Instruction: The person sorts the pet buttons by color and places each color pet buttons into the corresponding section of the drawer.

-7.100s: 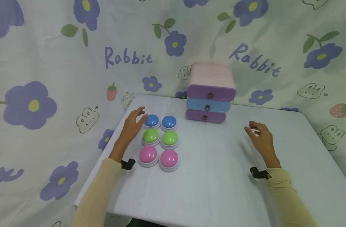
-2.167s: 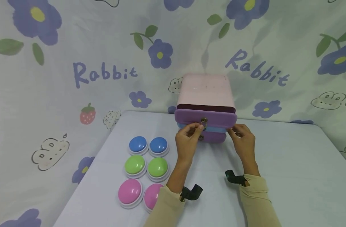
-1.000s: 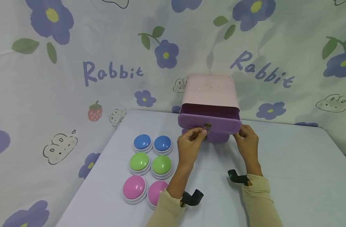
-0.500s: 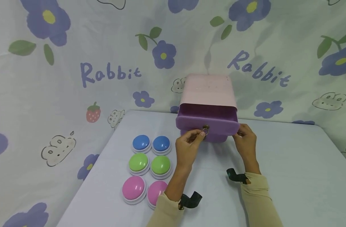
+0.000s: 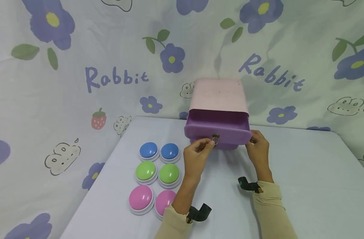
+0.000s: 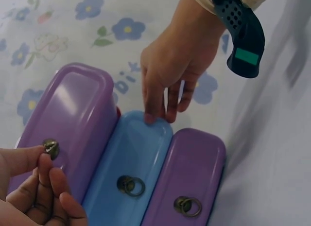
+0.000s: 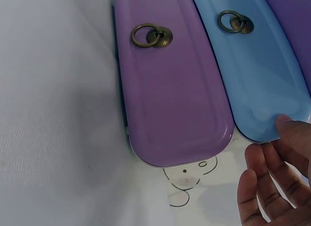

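Note:
A small pink drawer cabinet (image 5: 219, 94) stands at the back of the table. Its top purple drawer (image 5: 200, 132) is pulled partway out, and no contents show in the visible part. My left hand (image 5: 195, 161) pinches the brass ring pull (image 5: 215, 141) on that drawer between thumb and fingers. At the cabinet's right side, my right hand (image 5: 259, 152) holds the end of the blue middle drawer (image 7: 262, 75), thumb on its front and fingers at its edge. The blue drawer and the bottom purple drawer (image 7: 170, 99) each carry a hanging ring.
Left of the cabinet, domed push buttons stand in two columns: blue (image 5: 148, 150), green (image 5: 146, 171) and pink (image 5: 140, 197) pairs. My left sleeve (image 5: 174, 224) partly covers the nearer right pink button (image 5: 164, 200). A flower-patterned cloth (image 5: 116, 39) hangs behind the white table (image 5: 313, 172).
Both hands have come from apart over the table to the cabinet. The left has drawn the top drawer outward, slightly further in the last half second. The right has stayed at the side.

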Demonstrator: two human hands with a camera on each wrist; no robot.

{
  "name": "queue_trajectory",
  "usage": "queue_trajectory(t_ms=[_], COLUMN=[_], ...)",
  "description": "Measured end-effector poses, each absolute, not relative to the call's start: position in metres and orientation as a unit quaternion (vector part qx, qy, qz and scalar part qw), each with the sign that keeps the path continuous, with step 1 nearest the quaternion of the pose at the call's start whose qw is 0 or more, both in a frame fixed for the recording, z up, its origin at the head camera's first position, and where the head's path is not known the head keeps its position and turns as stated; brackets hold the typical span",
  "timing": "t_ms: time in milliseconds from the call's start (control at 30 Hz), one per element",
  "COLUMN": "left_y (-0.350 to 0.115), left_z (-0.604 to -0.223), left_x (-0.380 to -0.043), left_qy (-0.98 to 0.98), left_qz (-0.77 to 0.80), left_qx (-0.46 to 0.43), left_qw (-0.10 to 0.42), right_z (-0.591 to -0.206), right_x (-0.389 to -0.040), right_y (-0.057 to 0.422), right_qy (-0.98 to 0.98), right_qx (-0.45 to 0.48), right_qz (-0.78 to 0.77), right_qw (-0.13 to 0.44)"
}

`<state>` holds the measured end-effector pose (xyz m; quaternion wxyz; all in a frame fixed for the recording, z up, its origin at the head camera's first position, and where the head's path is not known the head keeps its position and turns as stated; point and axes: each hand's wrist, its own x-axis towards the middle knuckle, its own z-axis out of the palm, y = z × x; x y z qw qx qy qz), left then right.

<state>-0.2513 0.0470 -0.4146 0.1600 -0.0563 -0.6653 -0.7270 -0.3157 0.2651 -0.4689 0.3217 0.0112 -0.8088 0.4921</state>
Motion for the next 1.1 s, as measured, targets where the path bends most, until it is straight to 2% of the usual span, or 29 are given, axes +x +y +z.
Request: queue_trajectory(t_ms=[300, 900, 1100], left_y=[0.046, 0.046, 0.047], left_z=[-0.39, -0.388, -0.407], left_x=[-0.231, -0.224, -0.235], left_qy=[-0.668, -0.678, -0.681], left_qz=[-0.725, -0.718, -0.717], left_qx=[-0.058, -0.053, -0.043], left_qw=[0.157, 0.15, 0.142], right_z=[-0.468, -0.467, -0.466], right_x=[-0.314, -0.313, -0.313], right_y=[0.267, 0.266, 0.267], right_qy=[-0.815, -0.818, -0.819], right_qx=[0.009, 0.002, 0.007], right_qz=[0.483, 0.489, 0.484], right_qw=[0.321, 0.304, 0.307])
